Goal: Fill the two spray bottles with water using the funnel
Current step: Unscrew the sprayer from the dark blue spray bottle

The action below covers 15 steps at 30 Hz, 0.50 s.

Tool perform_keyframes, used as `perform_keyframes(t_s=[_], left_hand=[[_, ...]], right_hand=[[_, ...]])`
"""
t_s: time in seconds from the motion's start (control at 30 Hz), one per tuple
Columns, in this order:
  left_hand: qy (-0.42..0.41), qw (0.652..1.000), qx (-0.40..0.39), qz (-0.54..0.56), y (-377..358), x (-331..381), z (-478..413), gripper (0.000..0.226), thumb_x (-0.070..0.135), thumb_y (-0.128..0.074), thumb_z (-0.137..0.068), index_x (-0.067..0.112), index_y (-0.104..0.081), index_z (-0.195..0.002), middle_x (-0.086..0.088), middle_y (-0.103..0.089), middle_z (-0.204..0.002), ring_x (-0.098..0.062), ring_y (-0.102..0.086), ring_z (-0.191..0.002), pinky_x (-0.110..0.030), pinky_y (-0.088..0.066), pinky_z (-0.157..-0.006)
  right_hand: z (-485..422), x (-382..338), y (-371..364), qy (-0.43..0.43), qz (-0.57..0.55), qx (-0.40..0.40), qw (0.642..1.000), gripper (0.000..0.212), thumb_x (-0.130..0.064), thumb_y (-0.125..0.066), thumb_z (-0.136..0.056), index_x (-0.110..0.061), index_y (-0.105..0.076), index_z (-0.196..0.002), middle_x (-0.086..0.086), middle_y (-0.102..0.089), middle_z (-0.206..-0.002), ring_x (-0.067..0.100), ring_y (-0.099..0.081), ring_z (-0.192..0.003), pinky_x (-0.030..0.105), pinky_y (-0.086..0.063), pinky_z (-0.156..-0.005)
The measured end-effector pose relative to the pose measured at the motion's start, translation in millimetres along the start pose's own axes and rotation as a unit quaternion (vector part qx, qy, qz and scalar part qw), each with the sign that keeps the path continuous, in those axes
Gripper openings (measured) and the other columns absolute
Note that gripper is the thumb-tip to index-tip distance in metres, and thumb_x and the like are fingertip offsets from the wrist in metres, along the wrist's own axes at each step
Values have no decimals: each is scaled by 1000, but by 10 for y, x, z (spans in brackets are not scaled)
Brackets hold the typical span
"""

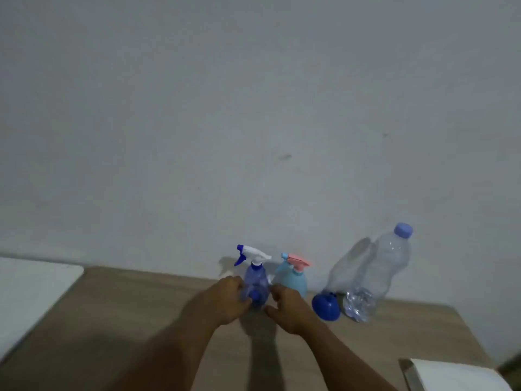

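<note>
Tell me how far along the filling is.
Done: nothing yet. The blue sprayer and the pale sprayer both have their heads on, the funnel lies on the table, and the water bottle is capped.
In hand: the left hand holds the blue sprayer low down; the right hand is beside it, contact blurred.
Left: remove heads, seat funnel, pour into both.

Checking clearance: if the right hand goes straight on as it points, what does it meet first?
Probably the dark blue spray bottle, close beside the right hand, which angles forward-left. The light blue spray bottle stands behind; blur leaves depth unclear.
</note>
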<state>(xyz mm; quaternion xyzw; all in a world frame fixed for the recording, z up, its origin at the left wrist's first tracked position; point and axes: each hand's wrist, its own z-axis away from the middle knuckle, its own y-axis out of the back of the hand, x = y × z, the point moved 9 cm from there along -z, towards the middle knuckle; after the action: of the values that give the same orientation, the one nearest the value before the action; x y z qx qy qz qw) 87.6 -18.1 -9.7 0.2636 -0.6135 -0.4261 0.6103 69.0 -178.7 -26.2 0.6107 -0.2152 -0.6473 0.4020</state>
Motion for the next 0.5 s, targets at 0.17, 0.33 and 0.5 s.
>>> perform_keyframes(t_s=[0.17, 0.33, 0.5], left_hand=[[6, 999, 30, 29, -147, -198, -254, 41, 51, -60, -83, 31, -54, -119, 5, -65, -117, -19, -65, -100, -34, -53, -84], [-46, 997, 24, 60, -268, -194, -306, 57, 40, -60, -88, 39, -38, -141, 4, -64, -127, -22, -63, -110, -36, -52, -90], [-62, 990, 58, 111, -273, -119, -153, 54, 27, -64, -90, 30, -46, -140, 6, -65, -125, -15, -62, -109, -10, -42, -79]], right_hand=[[-316, 136, -103, -21, -97, 55, 994, 22, -21, -54, -100, -18, -58, -122, -3, -65, -113, 10, -61, -102, 26, -51, -93], [-425, 139, -199, 6, -122, 74, 990, 27, -11, -49, -101, -19, -56, -126, 3, -67, -121, 12, -63, -107, 27, -51, -96], [-223, 75, -212, 3, -179, 120, 977, 31, -8, -51, -100, -35, -51, -116, -8, -65, -112, 4, -63, -101, 31, -55, -95]])
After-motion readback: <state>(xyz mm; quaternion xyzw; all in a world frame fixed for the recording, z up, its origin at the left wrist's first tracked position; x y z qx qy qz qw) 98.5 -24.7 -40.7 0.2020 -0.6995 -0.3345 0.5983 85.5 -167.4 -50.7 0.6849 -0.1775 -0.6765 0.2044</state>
